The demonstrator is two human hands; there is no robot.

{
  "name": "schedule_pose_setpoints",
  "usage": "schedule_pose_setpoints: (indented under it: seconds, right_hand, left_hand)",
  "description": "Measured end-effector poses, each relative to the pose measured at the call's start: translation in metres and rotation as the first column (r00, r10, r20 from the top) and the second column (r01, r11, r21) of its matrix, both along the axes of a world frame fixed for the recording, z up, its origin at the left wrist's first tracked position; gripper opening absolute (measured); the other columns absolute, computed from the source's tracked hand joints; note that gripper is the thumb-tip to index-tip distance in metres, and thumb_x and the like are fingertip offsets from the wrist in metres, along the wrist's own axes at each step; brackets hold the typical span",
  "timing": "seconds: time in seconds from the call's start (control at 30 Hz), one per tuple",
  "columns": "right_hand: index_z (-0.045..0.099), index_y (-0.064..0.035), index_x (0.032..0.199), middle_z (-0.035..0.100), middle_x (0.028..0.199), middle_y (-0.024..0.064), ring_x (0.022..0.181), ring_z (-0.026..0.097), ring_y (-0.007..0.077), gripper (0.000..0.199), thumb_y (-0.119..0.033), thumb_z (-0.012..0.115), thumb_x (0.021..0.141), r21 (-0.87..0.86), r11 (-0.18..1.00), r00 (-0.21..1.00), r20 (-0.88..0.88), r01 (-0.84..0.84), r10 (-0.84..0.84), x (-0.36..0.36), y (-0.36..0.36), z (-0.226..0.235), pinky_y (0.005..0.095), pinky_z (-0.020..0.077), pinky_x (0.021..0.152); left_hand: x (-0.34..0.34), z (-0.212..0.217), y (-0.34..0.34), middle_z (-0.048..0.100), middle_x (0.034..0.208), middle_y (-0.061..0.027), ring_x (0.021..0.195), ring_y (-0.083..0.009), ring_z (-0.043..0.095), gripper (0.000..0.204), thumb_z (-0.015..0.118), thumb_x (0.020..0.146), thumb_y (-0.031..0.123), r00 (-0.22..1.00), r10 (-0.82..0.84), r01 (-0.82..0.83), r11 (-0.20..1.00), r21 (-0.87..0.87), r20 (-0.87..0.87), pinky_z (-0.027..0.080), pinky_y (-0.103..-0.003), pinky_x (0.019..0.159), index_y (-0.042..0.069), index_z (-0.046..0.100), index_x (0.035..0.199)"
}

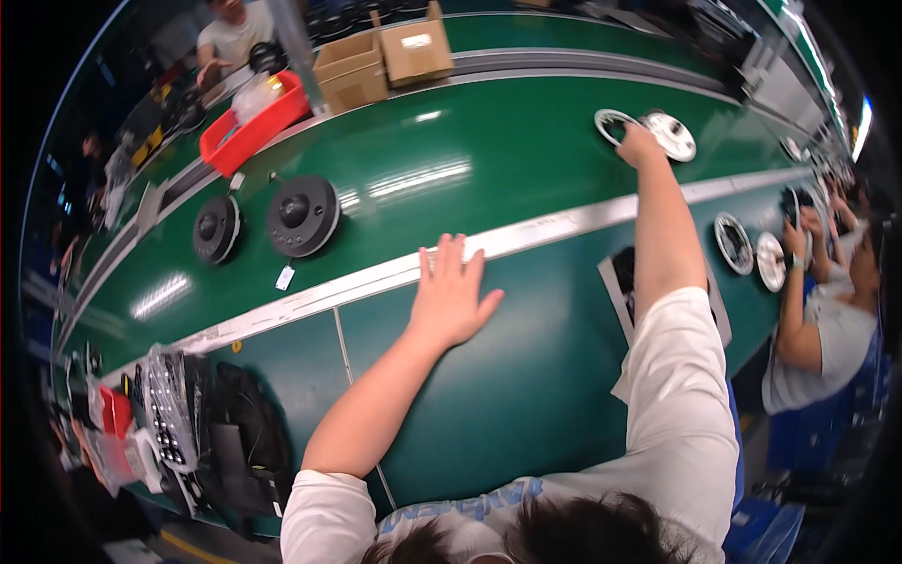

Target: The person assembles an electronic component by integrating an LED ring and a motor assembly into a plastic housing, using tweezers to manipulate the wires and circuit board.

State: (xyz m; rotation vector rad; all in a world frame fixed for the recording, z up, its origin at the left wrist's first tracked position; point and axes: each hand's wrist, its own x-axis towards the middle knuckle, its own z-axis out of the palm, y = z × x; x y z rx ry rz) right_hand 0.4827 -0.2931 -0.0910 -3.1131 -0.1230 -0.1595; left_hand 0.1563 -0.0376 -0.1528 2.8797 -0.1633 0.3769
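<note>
My left hand (pixel 453 299) lies palm down with its fingers spread. Its fingertips reach the white strip (pixel 540 228) between the bench and the green belt. Stretched far out over the belt at the right, my right hand (pixel 642 148) closes on the edge of a white ring-shaped part (pixel 601 128) with a dark inside. Its fingertips are partly hidden. A white round disc part (pixel 675 141) touches or sits close beside that hand. Two dark grey round units with domed centres, a larger one (pixel 303 216) and a smaller one (pixel 217 229), sit on the belt at the left.
A red bin (pixel 246 141) and open cardboard boxes (pixel 351 73) stand beyond the belt. Bagged items and a black bag (pixel 246 423) lie at the bench's left. At the right, a co-worker (pixel 827 310) handles parts near white round pieces (pixel 733 242). Another person (pixel 235 33) is across the belt.
</note>
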Motion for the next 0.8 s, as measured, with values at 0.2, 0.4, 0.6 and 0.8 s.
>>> schedule_pose_setpoints:
  seconds: [0.2, 0.4, 0.6, 0.8]
  right_hand:
    - [0.051, -0.015, 0.116, 0.05, 0.122, 0.0109, 0.112, 0.048, 0.0256, 0.043, -0.024, 0.054, 0.074, -0.1, 0.988, 0.991, -0.043, 0.12, -0.125, 0.014, 0.013, -0.015, 0.043, 0.0414, 0.089]
    - [0.054, -0.0145, 0.107, 0.057, 0.111, 0.0078, 0.104, 0.054, 0.0229, 0.041, -0.026, 0.063, 0.069, -0.304, 0.951, 0.995, -0.057, 0.061, -0.082, -0.002, 0.031, 0.004, 0.0414, 0.0451, 0.083]
    - [0.061, -0.0136, 0.094, 0.057, 0.099, 0.0081, 0.099, 0.054, 0.0256, 0.029, -0.018, 0.062, 0.065, -0.286, 0.928, 0.953, 0.116, -0.239, 0.281, -0.01, 0.006, 0.022, 0.0388, 0.0469, 0.081]
    - [0.061, -0.0128, 0.096, 0.055, 0.094, 0.0085, 0.094, 0.053, 0.0267, 0.031, -0.017, 0.06, 0.065, -0.259, 0.899, 0.854, 0.304, -0.353, 0.422, -0.048, -0.005, 0.074, 0.0377, 0.0466, 0.079]
  left_hand:
    - [-0.003, 0.005, -0.007, 0.028, 0.132, -0.0233, 0.128, -0.0382, 0.019, 0.062, 0.048, 0.081, 0.045, 0.999, -0.009, 0.009, 1.0, -0.009, -0.037, 0.013, -0.054, 0.102, 0.002, 0.038, 0.125]
    - [0.0, 0.007, -0.01, 0.028, 0.132, -0.0237, 0.128, -0.038, 0.019, 0.063, 0.048, 0.081, 0.046, 0.999, -0.036, 0.034, 0.998, -0.056, -0.037, 0.014, -0.053, 0.103, 0.003, 0.037, 0.126]
    - [0.007, 0.009, -0.009, 0.028, 0.132, -0.0236, 0.128, -0.038, 0.018, 0.064, 0.051, 0.079, 0.046, 0.999, -0.021, 0.017, 0.996, -0.083, -0.047, 0.014, -0.051, 0.104, 0.004, 0.039, 0.126]
    - [0.009, 0.003, -0.013, 0.03, 0.131, -0.0227, 0.128, -0.0368, 0.019, 0.062, 0.052, 0.078, 0.045, 1.0, -0.002, 0.001, 0.998, -0.066, -0.02, 0.015, -0.05, 0.104, 0.006, 0.041, 0.124]
